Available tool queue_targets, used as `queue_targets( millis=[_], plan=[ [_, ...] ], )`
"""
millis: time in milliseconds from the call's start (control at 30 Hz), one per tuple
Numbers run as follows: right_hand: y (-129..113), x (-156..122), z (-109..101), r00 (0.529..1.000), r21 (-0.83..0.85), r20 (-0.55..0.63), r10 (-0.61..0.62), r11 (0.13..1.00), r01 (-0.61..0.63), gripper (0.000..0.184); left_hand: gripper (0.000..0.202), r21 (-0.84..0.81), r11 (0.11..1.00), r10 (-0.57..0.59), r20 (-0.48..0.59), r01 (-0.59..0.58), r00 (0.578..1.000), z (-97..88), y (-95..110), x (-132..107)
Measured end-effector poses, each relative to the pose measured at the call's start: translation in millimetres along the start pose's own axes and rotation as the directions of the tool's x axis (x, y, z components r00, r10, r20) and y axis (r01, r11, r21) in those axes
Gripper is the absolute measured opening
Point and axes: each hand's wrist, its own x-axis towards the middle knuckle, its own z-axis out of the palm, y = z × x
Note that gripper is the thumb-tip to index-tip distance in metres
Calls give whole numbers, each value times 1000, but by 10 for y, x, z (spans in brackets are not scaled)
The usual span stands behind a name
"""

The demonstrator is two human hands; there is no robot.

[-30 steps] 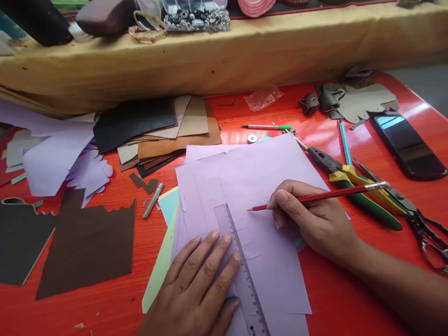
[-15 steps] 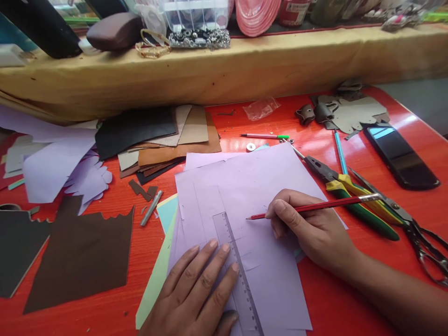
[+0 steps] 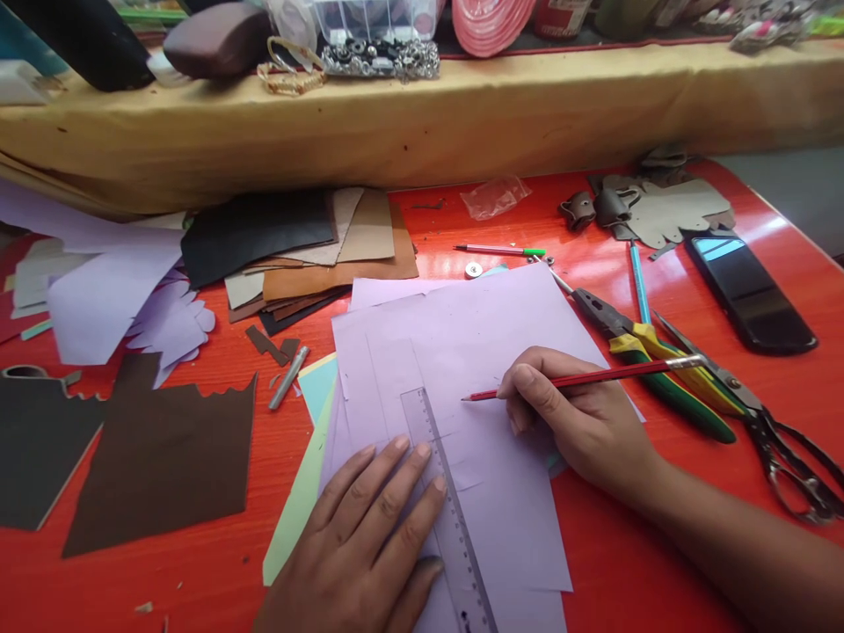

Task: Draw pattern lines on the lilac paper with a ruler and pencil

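Lilac paper: I see the top sheet of a small stack lying near the front middle of the red table, reaching under both of my hands.
Ruler: I see a clear ruler lying on the sheet, running from the sheet's middle toward me, slightly slanted.
Left hand: mine lies flat, fingers spread, palm down on the paper; the fingertips touch the ruler's left edge and the thumb rests against it lower down.
Right hand: closed around a red pencil, its heel resting on the sheet's right part.
Pencil tip: it points left, just right of the ruler's upper end; I cannot tell whether it touches the paper.
Between the hands: ruler and a strip of bare lilac sheet.
Right of my right hand: pliers with yellow-green grips, scissors and a dark phone, all on the table, apart from the paper.
Left side: a dark brown leather piece; a pile of leather pieces lies behind the sheet.
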Motion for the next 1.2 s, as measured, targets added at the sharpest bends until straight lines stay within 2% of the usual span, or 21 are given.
queue_targets(
  millis=[400, 1200],
  plan=[
    [25, -13, -4, 1000, -11, -1, -25, 1000, 25, 51, 39, -78, 996, -37, -13, 36, 999, -35, 27, 21],
    [28, -4, -15, 999, -59, 14, -43, 997, 44, 53, 43, -101, 994, -38, 14, 39, 999, -36, 29, 32]
  ],
)
